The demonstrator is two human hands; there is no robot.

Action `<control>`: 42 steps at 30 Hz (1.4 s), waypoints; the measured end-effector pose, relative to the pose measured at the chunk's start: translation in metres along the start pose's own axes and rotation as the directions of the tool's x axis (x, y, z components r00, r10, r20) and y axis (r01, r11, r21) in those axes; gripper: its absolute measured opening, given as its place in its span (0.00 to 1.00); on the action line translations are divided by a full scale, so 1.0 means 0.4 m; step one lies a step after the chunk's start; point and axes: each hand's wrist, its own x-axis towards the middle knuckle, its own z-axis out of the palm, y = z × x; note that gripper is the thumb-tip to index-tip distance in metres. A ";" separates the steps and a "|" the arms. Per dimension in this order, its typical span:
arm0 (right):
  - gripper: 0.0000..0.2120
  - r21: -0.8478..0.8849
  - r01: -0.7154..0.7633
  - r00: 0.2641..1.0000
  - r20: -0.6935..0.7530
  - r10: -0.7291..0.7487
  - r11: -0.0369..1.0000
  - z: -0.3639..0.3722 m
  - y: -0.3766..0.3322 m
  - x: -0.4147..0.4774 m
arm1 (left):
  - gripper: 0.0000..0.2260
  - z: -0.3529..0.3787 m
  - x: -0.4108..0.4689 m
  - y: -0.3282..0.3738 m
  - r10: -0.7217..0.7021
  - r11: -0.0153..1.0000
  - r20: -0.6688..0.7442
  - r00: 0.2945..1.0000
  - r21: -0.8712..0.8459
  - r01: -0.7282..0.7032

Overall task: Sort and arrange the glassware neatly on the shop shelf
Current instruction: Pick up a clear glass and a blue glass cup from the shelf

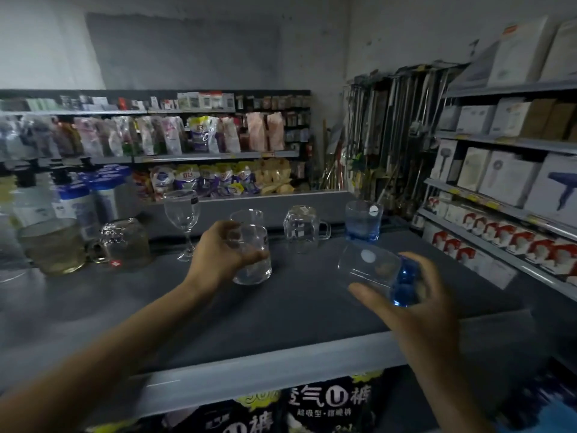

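My left hand (218,250) grips a clear glass tumbler (254,264) that stands on the dark shelf top (281,314). My right hand (415,295) holds a blue-based glass (374,270) tilted on its side just above the shelf. Behind the tumbler stands another clear glass (246,217). A wine glass (182,220) stands upright to the left. Farther right stand a clear handled mug (304,228), upside down, and a second blue glass (363,220). At the left sit a handled glass mug (123,242) and a wide glass jar (51,245).
White bottles with blue caps (93,198) stand at the back left. Shelves of boxed goods (505,179) run along the right side. Packaged goods (327,404) hang below the shelf's front edge (281,367). Mop handles (390,135) lean in the far corner.
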 end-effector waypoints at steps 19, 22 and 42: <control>0.29 0.172 -0.087 0.982 0.181 0.055 0.981 -0.086 0.003 0.112 | 0.32 0.141 -0.225 0.239 0.110 0.977 0.392 0.913 -0.211 -0.027; 0.31 0.153 -0.143 0.967 0.233 0.105 0.978 -0.102 0.017 0.139 | 0.30 0.208 -0.211 0.265 0.002 0.915 0.463 0.886 -0.358 0.185; 0.18 -0.100 -0.074 0.899 0.423 0.110 0.992 -0.123 0.087 0.390 | 0.31 0.464 -0.009 0.260 0.010 0.907 0.267 0.964 -0.408 0.104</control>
